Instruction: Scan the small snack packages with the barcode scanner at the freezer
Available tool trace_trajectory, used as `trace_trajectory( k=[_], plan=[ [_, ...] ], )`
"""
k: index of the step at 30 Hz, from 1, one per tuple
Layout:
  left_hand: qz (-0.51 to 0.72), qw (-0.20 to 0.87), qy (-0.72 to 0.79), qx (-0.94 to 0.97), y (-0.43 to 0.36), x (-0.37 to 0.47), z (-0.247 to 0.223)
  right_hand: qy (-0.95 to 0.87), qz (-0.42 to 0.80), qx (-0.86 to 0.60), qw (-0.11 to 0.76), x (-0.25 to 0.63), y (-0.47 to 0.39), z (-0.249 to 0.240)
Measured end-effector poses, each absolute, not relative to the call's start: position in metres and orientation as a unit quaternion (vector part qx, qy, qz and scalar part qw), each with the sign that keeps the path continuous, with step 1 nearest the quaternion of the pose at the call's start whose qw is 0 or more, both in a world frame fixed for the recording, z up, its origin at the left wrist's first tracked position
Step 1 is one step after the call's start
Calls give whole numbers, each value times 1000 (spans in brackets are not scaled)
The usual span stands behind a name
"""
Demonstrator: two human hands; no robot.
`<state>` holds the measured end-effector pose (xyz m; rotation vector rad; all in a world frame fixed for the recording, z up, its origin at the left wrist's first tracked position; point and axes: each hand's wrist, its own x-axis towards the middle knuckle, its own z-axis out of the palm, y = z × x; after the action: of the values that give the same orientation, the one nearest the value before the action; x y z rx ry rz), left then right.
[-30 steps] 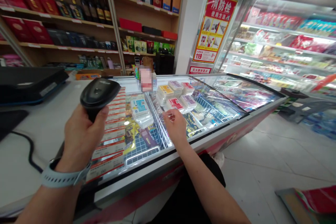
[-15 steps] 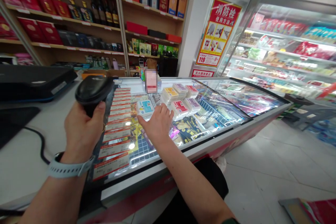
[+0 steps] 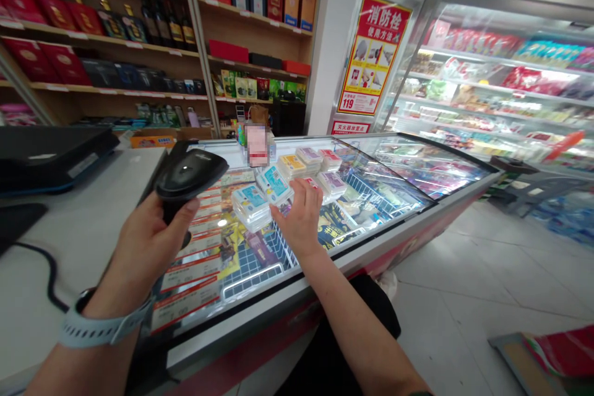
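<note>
We held the black scanner [image 3: 188, 176] tight in our left hand [image 3: 143, 247], and our right hand [image 3: 301, 219] gripped a small blue pack [image 3: 275, 184] above the freezer [image 3: 417, 198]

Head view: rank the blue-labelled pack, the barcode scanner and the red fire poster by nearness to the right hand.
1. Blue-labelled pack: at the right hand's fingertips, lifted.
2. Barcode scanner: leftward, in the left hand.
3. Red fire poster: far back wall.
</note>
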<state>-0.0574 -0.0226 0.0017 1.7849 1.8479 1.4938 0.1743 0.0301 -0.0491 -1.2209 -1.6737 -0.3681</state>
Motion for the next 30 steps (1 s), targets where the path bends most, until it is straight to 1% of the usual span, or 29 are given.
trace_trajectory(
  k=[3,7,10,15,19,23,30],
  plan=[
    [487,144,552,661,-25,-50,-3,-674,-172,-496,519,186,31,-53],
    [420,142,492,749,-26,-42,-11,-669,-183,-493,525,190,28,-57],
    [391,133,472,779,-28,-38,-12,-674,-190,-493,517,191,26,-58],
    [403,109,482,771,-30,-37,-8,-688,-181,-482,512,191,23,-57],
    [406,115,495,760,-29,-40,-9,-686,-185,-474,520,190,22,-58],
    [401,111,491,765,-30,-39,-10,-688,-183,-486,507,190,22,-59],
    [397,100,489,771,-30,-38,-8,-681,-199,-471,524,190,20,-57]
  ],
)
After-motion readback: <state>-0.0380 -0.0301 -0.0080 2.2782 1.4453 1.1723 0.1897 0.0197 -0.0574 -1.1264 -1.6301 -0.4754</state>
